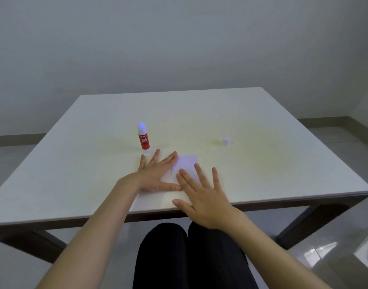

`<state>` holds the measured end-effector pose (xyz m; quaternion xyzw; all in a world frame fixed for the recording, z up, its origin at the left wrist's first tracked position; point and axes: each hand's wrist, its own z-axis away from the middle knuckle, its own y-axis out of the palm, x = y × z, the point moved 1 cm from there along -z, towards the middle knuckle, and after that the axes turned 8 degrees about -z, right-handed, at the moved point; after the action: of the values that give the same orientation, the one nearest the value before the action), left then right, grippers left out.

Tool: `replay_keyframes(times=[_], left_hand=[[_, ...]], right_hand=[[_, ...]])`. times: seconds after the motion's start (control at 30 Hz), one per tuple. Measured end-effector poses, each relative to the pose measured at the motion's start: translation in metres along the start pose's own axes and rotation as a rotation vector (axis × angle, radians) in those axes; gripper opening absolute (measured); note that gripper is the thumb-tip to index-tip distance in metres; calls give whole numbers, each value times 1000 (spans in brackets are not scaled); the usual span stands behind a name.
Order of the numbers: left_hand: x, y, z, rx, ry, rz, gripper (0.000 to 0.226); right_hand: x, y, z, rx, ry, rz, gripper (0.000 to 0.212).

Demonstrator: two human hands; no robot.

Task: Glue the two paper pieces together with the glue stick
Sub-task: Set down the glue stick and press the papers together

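Two white paper pieces (186, 163) lie overlapped on the white table (262, 163) near its front edge. My left hand (156, 174) rests flat, fingers spread, on the left part of the paper. My right hand (201, 195) lies flat with spread fingers on the right and near part, and its fingertips overlap the paper. Both hands hide much of the paper, so the seam between the pieces does not show. A red glue stick (143, 138) stands upright and uncapped just beyond my left hand's fingertips, with its white tip exposed.
The glue stick's white cap (226, 141) stands alone on the table to the right, beyond my right hand. A grey wall rises behind the table's far edge. My legs in dark trousers (189, 257) are under the near edge.
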<state>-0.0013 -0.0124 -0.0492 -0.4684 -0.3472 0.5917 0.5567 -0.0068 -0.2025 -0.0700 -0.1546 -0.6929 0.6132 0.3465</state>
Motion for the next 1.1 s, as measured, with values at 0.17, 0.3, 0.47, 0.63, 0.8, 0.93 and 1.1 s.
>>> replay_keyframes(times=[0.17,0.3,0.47,0.63,0.8,0.93,1.1], left_hand=[[0,-2,2,23,-3,12,105],[0,-2,1,41,-1,16,106],[2,-4,0,74,7,29,107],[1,-5,0,95,0,8,106],[1,-7,0,116,-6,-14,107],[-1,-9,0,137,-12,-8,107],[-2,-11,1,140,-16,-25,107]], right_hand=[[-32,-25,-10,50,192,101,75],[-12,-20,-2,21,95,55,91],[-1,-17,6,69,3,3,80],[-15,-26,9,54,115,54,77],[-10,-17,27,58,31,26,83],[-12,-28,29,60,108,27,86],[-5,-37,38,25,134,100,95]])
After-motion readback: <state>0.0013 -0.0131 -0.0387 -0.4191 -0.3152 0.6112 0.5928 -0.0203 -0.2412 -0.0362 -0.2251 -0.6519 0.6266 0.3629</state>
